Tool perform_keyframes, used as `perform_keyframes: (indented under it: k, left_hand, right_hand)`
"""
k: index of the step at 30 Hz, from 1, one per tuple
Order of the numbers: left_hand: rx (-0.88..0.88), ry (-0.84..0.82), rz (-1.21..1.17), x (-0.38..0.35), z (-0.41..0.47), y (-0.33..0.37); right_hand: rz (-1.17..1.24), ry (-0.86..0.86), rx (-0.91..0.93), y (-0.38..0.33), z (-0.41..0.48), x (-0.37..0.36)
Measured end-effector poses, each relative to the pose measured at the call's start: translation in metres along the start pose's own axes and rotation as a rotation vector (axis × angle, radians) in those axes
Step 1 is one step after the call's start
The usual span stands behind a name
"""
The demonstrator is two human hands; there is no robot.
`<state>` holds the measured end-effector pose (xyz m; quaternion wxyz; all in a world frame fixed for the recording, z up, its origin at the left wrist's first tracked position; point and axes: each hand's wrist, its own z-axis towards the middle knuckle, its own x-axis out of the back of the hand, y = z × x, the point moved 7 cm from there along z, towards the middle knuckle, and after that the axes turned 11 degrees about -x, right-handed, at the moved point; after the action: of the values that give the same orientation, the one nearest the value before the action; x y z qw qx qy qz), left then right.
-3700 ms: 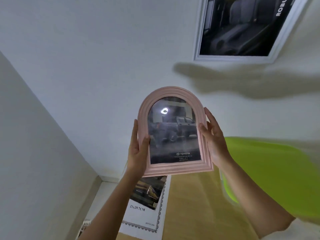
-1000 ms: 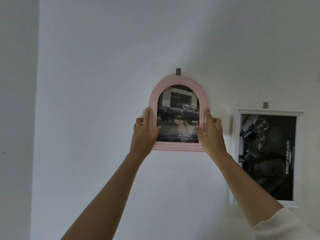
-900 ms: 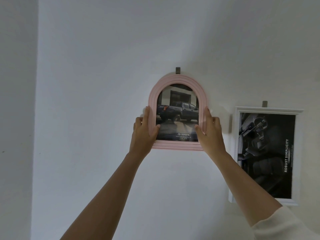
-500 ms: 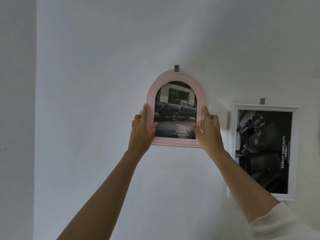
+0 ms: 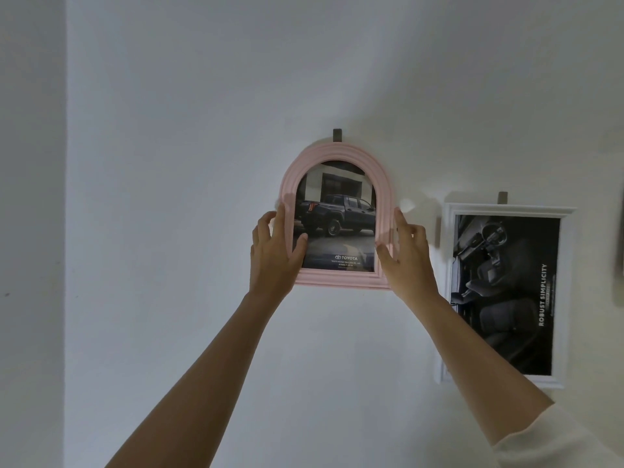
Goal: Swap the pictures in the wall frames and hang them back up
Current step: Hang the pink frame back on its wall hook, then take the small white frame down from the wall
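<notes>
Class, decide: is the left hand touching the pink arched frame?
Touching. The head view shows the left hand with its thumb lying across the pink arched frame at its left edge.

**Dim, even light with a sharp centre**

Soft, greyish light falls on the plain white wall [image 5: 169,197], brightest in a broad band above and to the right of the pink arched picture frame [image 5: 337,152]. Far to its left, a strip of wall lies in deeper shade. A small pale glint sits just right of its arch. Further right, the white rectangular picture frame [image 5: 506,209] throws a narrow shadow along its left side. The pink frame's print reads crisply, and straight edges lean toward the margins.
</notes>
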<state>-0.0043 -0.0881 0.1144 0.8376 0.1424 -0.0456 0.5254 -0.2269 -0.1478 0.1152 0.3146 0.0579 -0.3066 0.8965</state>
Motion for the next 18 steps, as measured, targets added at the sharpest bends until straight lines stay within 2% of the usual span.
perform_keyframes:
  k: [5, 10, 14, 18]
  left_hand:
    - [-0.066, 0.098, -0.011, -0.006, 0.019, 0.037]
    - [-0.160, 0.099, -0.063, -0.043, 0.049, 0.127]
    - [-0.253, 0.111, -0.159, -0.101, 0.060, 0.226]
    - [-0.309, 0.048, -0.239, -0.184, 0.060, 0.324]
  right_hand:
    - [-0.056, 0.031, 0.039, 0.006, 0.014, 0.046]
    - [-0.137, 0.126, 0.101, 0.038, 0.043, 0.135]
    - [-0.213, 0.183, 0.096, 0.095, 0.063, 0.215]
    - [-0.306, 0.195, 0.048, 0.177, 0.079, 0.289]
